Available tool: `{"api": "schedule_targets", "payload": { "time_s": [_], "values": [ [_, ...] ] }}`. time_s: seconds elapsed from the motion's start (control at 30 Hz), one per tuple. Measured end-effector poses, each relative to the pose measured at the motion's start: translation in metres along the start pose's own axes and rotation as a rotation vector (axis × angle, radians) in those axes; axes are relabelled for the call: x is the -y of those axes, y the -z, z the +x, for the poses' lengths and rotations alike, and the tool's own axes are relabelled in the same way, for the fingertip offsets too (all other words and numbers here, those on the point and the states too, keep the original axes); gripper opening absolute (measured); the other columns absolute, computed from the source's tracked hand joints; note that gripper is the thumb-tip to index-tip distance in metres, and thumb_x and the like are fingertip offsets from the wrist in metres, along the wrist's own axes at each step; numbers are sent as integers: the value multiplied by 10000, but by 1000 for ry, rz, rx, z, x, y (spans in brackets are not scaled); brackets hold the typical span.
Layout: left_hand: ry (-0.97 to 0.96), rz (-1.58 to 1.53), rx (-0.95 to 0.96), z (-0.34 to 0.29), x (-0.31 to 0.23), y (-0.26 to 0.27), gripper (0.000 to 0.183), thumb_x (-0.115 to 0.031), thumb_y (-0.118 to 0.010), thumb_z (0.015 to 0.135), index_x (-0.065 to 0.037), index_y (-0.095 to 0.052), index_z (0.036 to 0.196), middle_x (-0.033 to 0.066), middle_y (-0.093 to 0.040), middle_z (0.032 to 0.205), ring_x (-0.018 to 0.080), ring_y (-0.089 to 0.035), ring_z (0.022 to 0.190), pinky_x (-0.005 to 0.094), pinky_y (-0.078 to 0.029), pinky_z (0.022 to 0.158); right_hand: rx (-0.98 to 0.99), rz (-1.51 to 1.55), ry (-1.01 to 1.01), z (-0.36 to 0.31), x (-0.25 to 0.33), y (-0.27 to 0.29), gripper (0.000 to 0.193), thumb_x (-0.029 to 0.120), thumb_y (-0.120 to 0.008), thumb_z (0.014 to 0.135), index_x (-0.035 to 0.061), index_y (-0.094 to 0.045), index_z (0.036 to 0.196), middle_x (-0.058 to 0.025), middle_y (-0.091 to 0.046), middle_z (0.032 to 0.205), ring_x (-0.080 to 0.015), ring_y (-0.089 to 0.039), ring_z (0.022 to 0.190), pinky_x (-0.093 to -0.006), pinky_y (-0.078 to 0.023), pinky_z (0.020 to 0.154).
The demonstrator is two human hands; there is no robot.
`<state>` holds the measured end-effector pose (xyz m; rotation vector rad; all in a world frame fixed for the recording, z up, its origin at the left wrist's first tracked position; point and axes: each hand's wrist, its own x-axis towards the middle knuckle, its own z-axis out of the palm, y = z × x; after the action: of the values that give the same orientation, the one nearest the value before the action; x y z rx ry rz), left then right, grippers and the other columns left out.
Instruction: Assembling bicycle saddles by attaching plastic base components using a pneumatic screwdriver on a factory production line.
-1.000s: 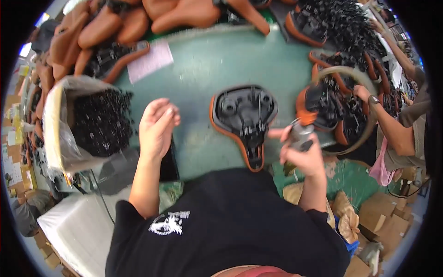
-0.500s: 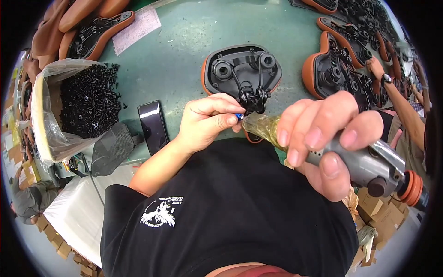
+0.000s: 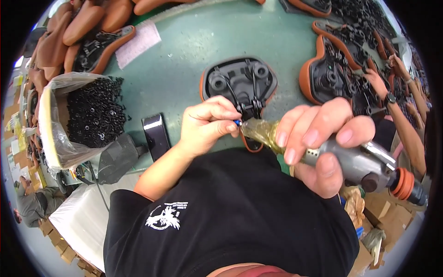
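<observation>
My right hand (image 3: 318, 138) grips a grey pneumatic screwdriver (image 3: 355, 159) with an orange hose fitting, raised close to the camera, its tape-wrapped nose pointing left. The fingers of my left hand (image 3: 207, 124) pinch a small bluish screw (image 3: 237, 123) at the tool's tip. Just beyond both hands a bicycle saddle (image 3: 237, 83) lies upside down on the green table (image 3: 184, 60), black underside and rails up, orange cover edge showing.
A box lined with a plastic bag, full of black screws (image 3: 92, 113), stands at left. A black phone (image 3: 156, 135) lies beside my left wrist. Orange saddles (image 3: 332, 69) are piled at right and far left. Another person's arms (image 3: 401, 115) work at right. Cardboard boxes sit lower right.
My hands and the tool stay together at the saddle's near end. The view has shifted slightly, and my left fingers have settled the screw on the tool's tip.
</observation>
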<state>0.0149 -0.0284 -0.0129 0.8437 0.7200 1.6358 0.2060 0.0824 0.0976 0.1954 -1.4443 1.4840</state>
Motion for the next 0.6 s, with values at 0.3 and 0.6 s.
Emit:
{"api": "schedule_targets", "payload": {
  "time_s": [0.3, 0.6],
  "values": [
    [-535, 1003, 78, 38, -32, 5, 441, -207, -889, 809, -1, -734, 1167, 131, -690, 1076, 302, -658, 1003, 398, -539, 868, 174, 4, 154, 10, -1, 13, 385, -2, -743, 884, 79, -464, 1137, -162, -647, 1071, -251, -703, 740, -430, -615, 651],
    [-513, 1320, -12, 48, -6, 43, 481, -287, -896, 771, 11, -673, 1074, 172, -636, 1060, 379, -618, 985, 463, -528, 888, -36, -244, 104, 2, 0, 6, 247, 102, -605, 961, 100, -428, 1134, -118, -535, 1029, -179, -620, 661, -383, -550, 634]
  ]
}}
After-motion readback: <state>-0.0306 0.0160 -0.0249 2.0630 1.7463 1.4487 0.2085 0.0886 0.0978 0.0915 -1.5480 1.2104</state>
